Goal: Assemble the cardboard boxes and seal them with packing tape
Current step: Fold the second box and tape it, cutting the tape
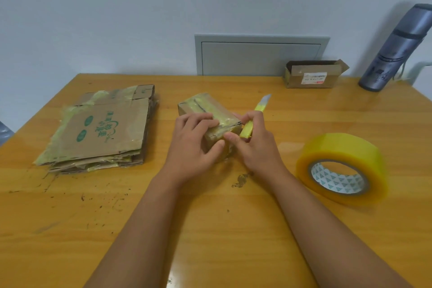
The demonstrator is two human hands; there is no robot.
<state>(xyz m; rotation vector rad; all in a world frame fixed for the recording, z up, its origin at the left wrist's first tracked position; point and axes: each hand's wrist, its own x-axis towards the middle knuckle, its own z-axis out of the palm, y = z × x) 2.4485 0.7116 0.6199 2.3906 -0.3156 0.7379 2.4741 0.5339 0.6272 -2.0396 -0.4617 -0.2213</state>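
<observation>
A small cardboard box [205, 107] covered in yellowish tape lies in the middle of the wooden table [233, 229]. My left hand [194, 147] grips its near end, fingers over the top and thumb on the front face. My right hand [254, 145] holds a yellow utility knife [257, 112] with its blade pointing up and away, and its thumb presses on the box's near right corner. A large roll of yellowish packing tape [341, 168] lies flat to the right of my right hand.
A stack of flattened, taped cardboard boxes [102, 128] lies to the left. At the back right stand a small open carton [313, 75] with a label and a grey flask [397, 49] near the wall. Dark scuffs mark the tabletop in front.
</observation>
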